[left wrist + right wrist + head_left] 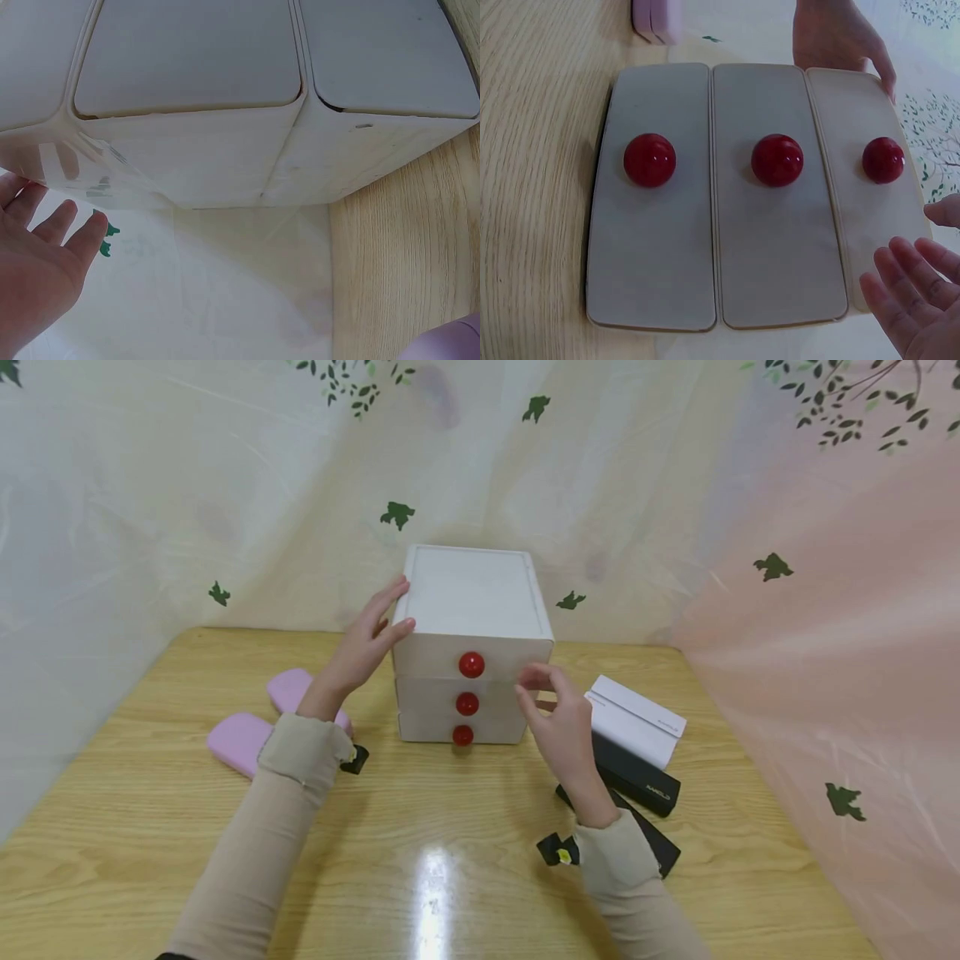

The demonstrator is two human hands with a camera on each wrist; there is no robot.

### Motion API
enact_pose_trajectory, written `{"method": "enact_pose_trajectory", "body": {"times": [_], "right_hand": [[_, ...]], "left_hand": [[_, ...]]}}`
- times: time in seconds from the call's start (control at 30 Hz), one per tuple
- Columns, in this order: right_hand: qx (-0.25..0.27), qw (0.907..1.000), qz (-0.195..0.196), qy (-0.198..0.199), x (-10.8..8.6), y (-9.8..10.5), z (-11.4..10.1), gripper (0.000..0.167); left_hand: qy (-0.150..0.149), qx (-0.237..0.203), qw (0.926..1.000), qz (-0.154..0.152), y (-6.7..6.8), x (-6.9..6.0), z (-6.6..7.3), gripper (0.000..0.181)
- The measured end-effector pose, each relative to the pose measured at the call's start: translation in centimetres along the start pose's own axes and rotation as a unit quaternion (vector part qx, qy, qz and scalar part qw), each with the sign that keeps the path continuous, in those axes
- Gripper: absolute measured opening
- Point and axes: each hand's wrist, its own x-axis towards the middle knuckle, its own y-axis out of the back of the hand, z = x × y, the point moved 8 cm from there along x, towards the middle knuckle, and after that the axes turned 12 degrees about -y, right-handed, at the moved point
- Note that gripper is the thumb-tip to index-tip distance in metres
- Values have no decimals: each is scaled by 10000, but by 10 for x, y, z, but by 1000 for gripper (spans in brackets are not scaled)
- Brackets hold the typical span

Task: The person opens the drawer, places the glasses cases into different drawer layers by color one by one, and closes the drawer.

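White drawer cabinet [474, 593] stands on the bench [405, 827] between the left hand [369, 639], extended, touching its upper left edge, and the right hand [560, 727], relaxed, empty, which we find right of its red knobs [467, 703].

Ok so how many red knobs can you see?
3: the top red knob, the middle red knob and the bottom red knob, one above another on the front of the white drawer unit. Its back is hidden.
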Motion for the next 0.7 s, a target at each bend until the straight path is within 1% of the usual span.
{"method": "enact_pose_trajectory", "body": {"times": [0.13, 0.23, 0.37, 0.53, 0.7], "right_hand": [[37, 9999, -128, -36, 1, -7, -1, 26], [49, 9997, -214, -137, 2, -11, 0, 27], [145, 9981, -421, -422, 4, -17, 3, 27], [300, 9943, -687, -761, 8, -26, 7, 28], [655, 9857, -1017, -1170, 11, -35, 12, 29]], "left_hand": [[-36, 94, 9999, 20, 1, 1, 1, 60], [-57, 197, 9998, 20, 1, 0, 1, 60], [-91, 334, 9994, 40, 2, 0, 3, 61], [-106, 394, 9991, 84, 1, -1, 0, 60], [-100, 344, 9993, 110, 0, -1, -1, 60]]}}
